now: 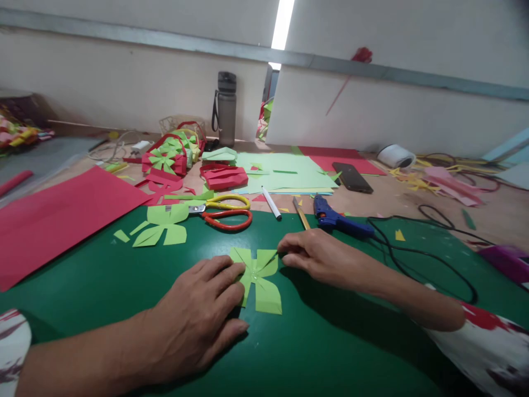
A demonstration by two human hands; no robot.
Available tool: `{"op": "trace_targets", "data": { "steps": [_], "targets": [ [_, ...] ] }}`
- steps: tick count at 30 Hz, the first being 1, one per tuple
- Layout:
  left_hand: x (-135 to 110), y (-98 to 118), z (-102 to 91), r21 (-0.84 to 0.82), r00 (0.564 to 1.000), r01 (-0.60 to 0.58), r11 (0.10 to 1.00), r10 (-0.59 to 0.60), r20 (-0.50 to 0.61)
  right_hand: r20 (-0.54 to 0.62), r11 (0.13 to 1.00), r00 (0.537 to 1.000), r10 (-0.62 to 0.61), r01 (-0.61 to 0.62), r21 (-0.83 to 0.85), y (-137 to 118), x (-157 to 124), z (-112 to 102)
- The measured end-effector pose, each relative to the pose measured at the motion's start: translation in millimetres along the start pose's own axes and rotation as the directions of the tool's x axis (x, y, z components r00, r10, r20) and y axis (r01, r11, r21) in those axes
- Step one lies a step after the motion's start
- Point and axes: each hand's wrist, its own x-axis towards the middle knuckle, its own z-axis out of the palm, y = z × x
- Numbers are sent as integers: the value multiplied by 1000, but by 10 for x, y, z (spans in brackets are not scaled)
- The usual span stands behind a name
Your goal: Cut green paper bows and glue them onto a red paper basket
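Observation:
A light-green four-petal paper flower (268,295) lies on the green mat in front of me. A small shiny spot, like clear glue, shows at its middle. My left hand (206,303) rests flat over the flower's left petals, fingers stretched out, partly hiding them. At the upper right petal, my right hand (308,253) pinches the corner between thumb and fingers. Farther left lies a second light-green cut paper flower (177,234), with a small green scrap beside it. Scissors (227,212) with yellow and red handles touch its edge.
Beyond my hands lie a white marker (271,202), a yellow pencil-like stick (301,214) and a blue glue gun (341,220) with its black cord. Red paper (70,220) is at left. Pale-green sheets (289,171), a phone (352,177) and a grey bottle (227,110) stand farther back.

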Motion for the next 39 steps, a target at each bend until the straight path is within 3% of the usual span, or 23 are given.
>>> {"op": "trace_targets", "data": {
  "steps": [7, 13, 15, 20, 24, 30, 39],
  "targets": [
    [-3, -7, 12, 1, 999, -24, 1000, 24, -36, 175, 981, 985, 2, -36, 191, -59, 35, 40],
    [20, 4, -6, -14, 999, -21, 1000, 20, -28, 75, 900, 995, -59, 21, 436, -110, 10, 157],
    [29, 8, -8, -14, 999, -17, 1000, 17, -27, 102, 853, 995, -9, -45, 519, -144, 60, 176],
    [42, 5, -13, -9, 999, -26, 1000, 26, -36, 331, 711, 942, 50, -266, 650, -161, 197, 162],
    [31, 5, -21, -19, 999, -20, 1000, 19, -40, 417, 670, 908, -30, -292, 682, -99, 263, 160],
    [33, 4, -27, -8, 999, -26, 1000, 26, -40, 446, 672, 894, -47, -301, 676, -110, 339, 138],
    [38, 0, -33, 1, 999, -18, 1000, 18, -32, 429, 796, 895, 123, -347, 496, -173, 383, 80]
  ]
}}
